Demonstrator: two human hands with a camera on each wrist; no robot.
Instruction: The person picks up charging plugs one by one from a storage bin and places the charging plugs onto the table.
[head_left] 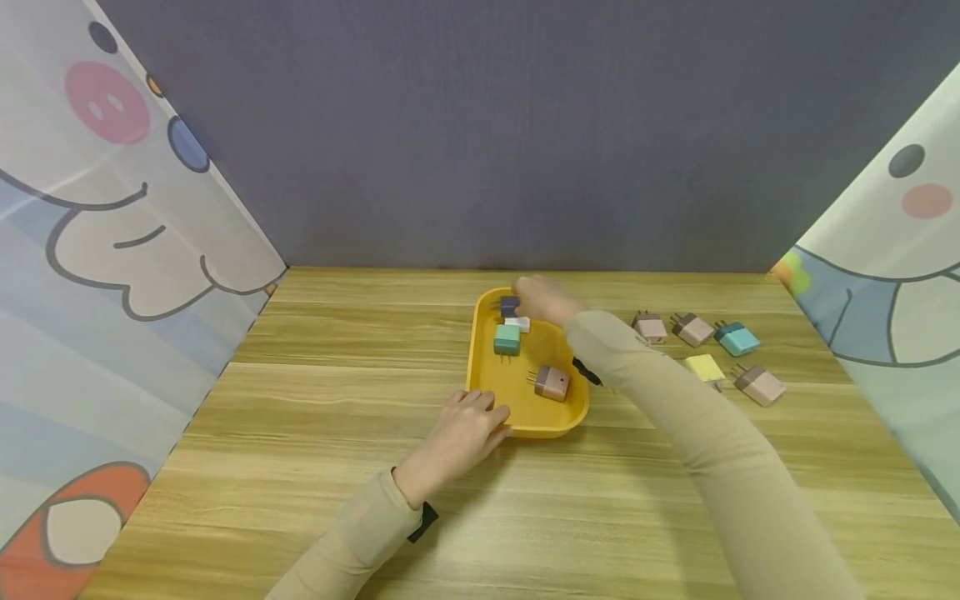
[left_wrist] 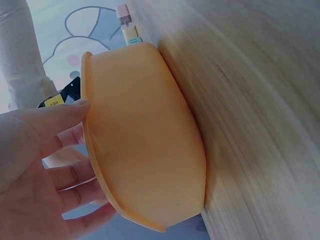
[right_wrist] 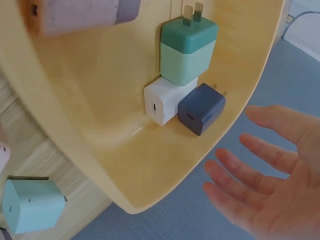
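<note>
A yellow plastic bin [head_left: 525, 408] stands on the wooden table. My left hand [head_left: 465, 427] grips its near left corner, with thumb and fingers at the rim in the left wrist view. My right hand [right_wrist: 280, 170] is at the far end, fingers loosely spread beside the rim and nothing held. Inside the bin near that end lie a navy charger plug [right_wrist: 201, 109], a white charger plug [right_wrist: 167, 99] and a two-tone green charger plug [right_wrist: 188, 52]. A pink charger plug [head_left: 552, 383] lies nearer the front of the bin.
Right of the bin, several charger plugs lie on the table [head_left: 337, 467], among them a teal plug [head_left: 737, 338], a yellow plug [head_left: 703, 367] and a pink plug [head_left: 760, 385]. A grey panel [head_left: 480, 142] stands behind; cartoon curtains [head_left: 150, 333] flank both sides.
</note>
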